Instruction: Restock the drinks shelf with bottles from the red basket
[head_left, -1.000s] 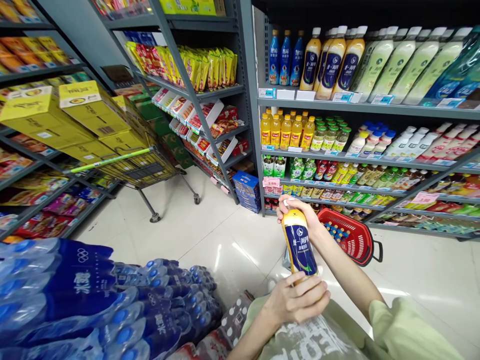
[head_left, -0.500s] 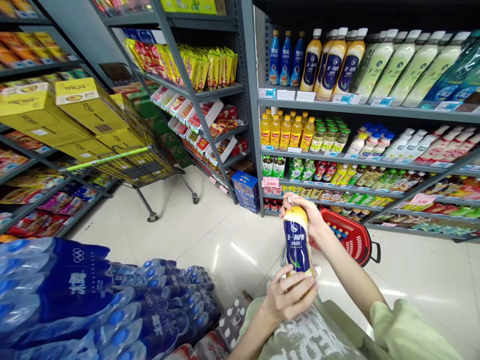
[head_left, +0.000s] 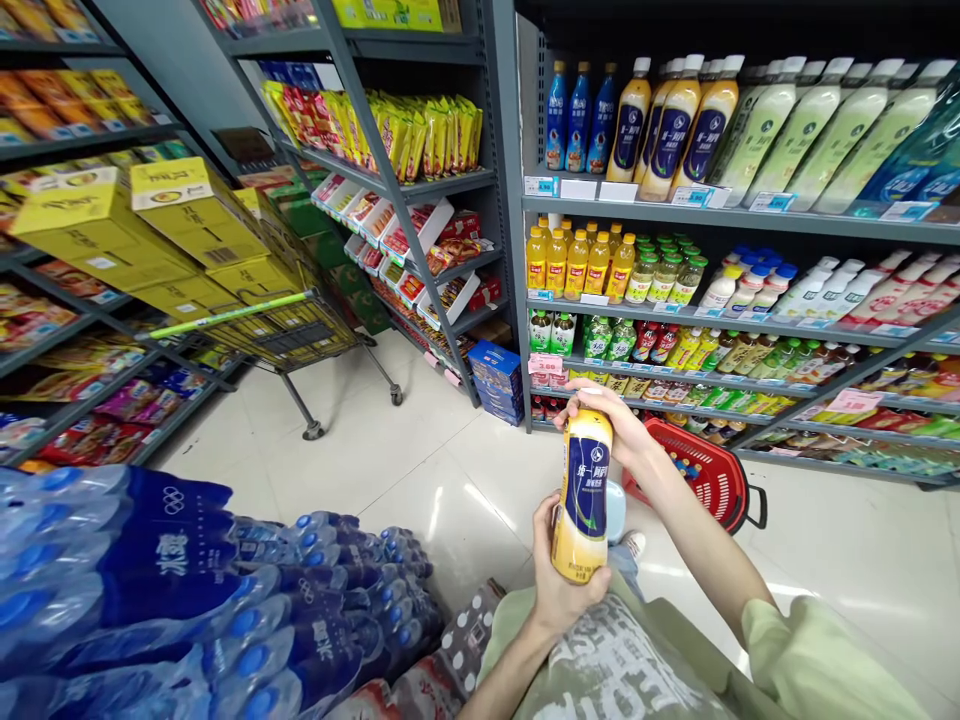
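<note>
A milk tea bottle point(head_left: 586, 490), yellow with a dark blue label, is held before my body, its base nearer me and slightly left of its top. Wrapped around the lower part is my left hand point(head_left: 562, 580), thumb at the base and fingers along the left side. Over the white cap curl the fingers of my right hand point(head_left: 607, 415), which hides part of the cap. The label's printed front faces up toward me. Beyond my right forearm, a red shopping basket point(head_left: 739, 490) stands on the floor with some small bottles inside.
Drink shelves point(head_left: 720, 212) stand ahead, with matching milk tea bottles point(head_left: 675, 130) on the upper level. Shrink-wrapped water packs point(head_left: 176, 540) are stacked at my left. A cart point(head_left: 300, 335) with yellow cartons point(head_left: 199, 215) stands farther left. Snack shelves point(head_left: 450, 185) fill the corner.
My left hand has shifted from lying across the front of the bottle's lower part to cupping its base and left side. The bottle's lower end now shows and has swung slightly left.
</note>
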